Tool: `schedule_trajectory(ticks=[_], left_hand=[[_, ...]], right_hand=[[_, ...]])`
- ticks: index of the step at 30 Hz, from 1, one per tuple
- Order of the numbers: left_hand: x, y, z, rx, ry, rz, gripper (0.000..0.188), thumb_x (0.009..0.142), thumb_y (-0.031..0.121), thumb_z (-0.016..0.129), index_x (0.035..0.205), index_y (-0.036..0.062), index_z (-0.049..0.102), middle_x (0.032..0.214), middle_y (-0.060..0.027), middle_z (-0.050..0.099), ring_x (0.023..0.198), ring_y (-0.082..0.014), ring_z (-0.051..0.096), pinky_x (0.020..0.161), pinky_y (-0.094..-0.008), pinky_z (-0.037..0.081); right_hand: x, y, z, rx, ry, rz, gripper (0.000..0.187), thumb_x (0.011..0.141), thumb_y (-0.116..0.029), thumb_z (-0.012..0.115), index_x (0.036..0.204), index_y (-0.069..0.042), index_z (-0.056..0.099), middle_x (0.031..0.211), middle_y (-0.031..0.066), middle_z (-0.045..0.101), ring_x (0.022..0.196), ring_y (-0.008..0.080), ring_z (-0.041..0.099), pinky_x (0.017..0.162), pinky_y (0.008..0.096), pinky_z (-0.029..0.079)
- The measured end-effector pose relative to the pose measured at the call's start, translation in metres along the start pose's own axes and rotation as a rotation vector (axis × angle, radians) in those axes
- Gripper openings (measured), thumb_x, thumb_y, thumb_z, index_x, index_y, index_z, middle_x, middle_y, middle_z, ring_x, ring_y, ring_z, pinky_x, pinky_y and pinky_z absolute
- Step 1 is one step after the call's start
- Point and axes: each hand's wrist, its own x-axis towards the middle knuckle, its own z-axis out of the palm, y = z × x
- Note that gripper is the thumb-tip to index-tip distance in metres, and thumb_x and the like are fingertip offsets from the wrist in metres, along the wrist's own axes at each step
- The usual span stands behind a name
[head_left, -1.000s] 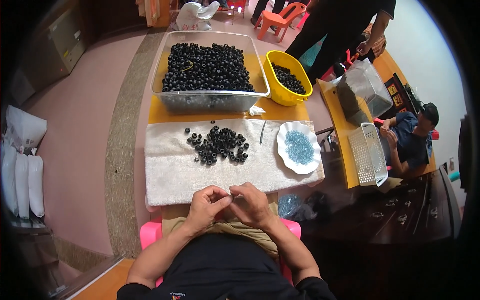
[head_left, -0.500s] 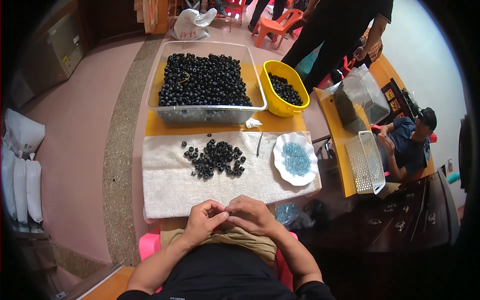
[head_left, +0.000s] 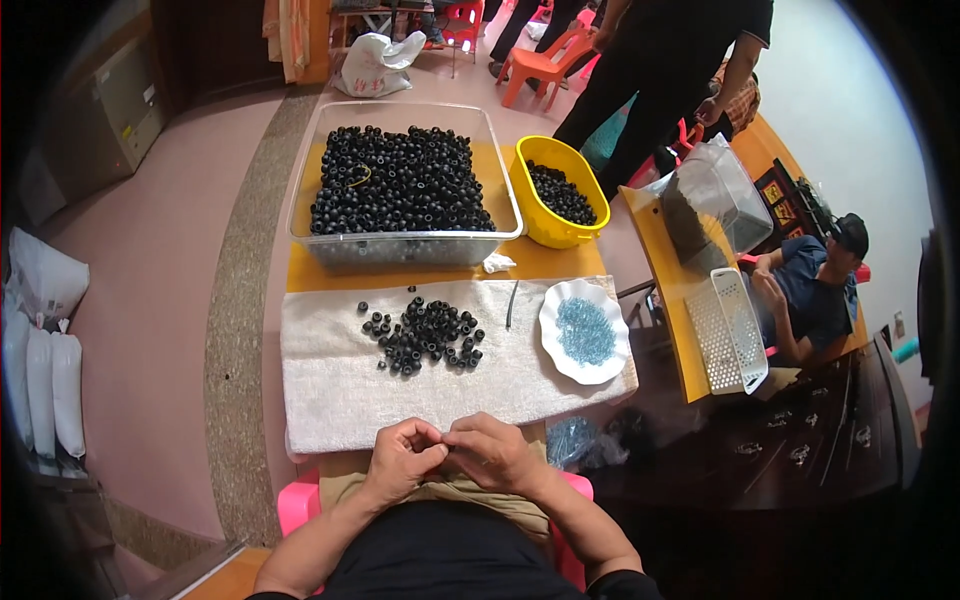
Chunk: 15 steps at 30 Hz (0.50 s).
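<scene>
My left hand (head_left: 405,461) and my right hand (head_left: 492,455) meet fingertip to fingertip over my lap, just short of the cloth's near edge. Both are closed in a pinch; whatever lies between the fingers is too small or hidden to make out. Beyond them, a loose pile of black ring-like beads (head_left: 425,335) lies on the white cloth (head_left: 330,390). To its right a scalloped white plate (head_left: 551,361) holds small pale blue, clear pieces (head_left: 585,331). Between pile and plate lies a thin dark stick-like tool (head_left: 512,304).
A clear plastic bin (head_left: 400,250) full of black beads stands behind the cloth, beside a yellow tub (head_left: 563,233) of similar beads. A crumpled white tissue (head_left: 498,262) lies near the bin. At right, a seated person (head_left: 810,290) is by another table with a white basket (head_left: 728,330); another person stands behind.
The whole view has tilted slightly, so the table and its things sit a little lower in the picture. My hands stay pinched together, with the fingers shifting slightly.
</scene>
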Motion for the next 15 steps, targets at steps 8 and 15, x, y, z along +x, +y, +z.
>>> schedule_trajectory(ticks=[8, 15], left_hand=[[0.002, 0.001, 0.001, -0.035, -0.016, -0.004, 0.013, 0.088, -0.002, 0.063, 0.101, -0.0026, 0.062, 0.096, -0.009, 0.067, 0.086, -0.0117, 0.064, 0.077, -0.0253, 0.054], [0.002, -0.003, 0.004, 0.043, -0.005, 0.061, 0.013, 0.091, -0.002, 0.06, 0.103, -0.004, 0.062, 0.107, -0.0148, 0.068, 0.09, -0.015, 0.066, 0.079, -0.0276, 0.056]], right_hand=[[-0.002, 0.008, -0.002, 0.093, 0.137, 0.087, 0.03, 0.076, 0.0, 0.077, 0.103, -0.002, 0.065, 0.095, 0.0144, 0.066, 0.083, 0.0262, 0.067, 0.071, 0.0321, 0.054], [0.026, 0.068, -0.086, -0.369, 0.35, 0.241, 0.016, 0.076, 0.002, 0.068, 0.092, -0.001, 0.065, 0.085, 0.0094, 0.064, 0.077, 0.0179, 0.062, 0.07, 0.0295, 0.05]])
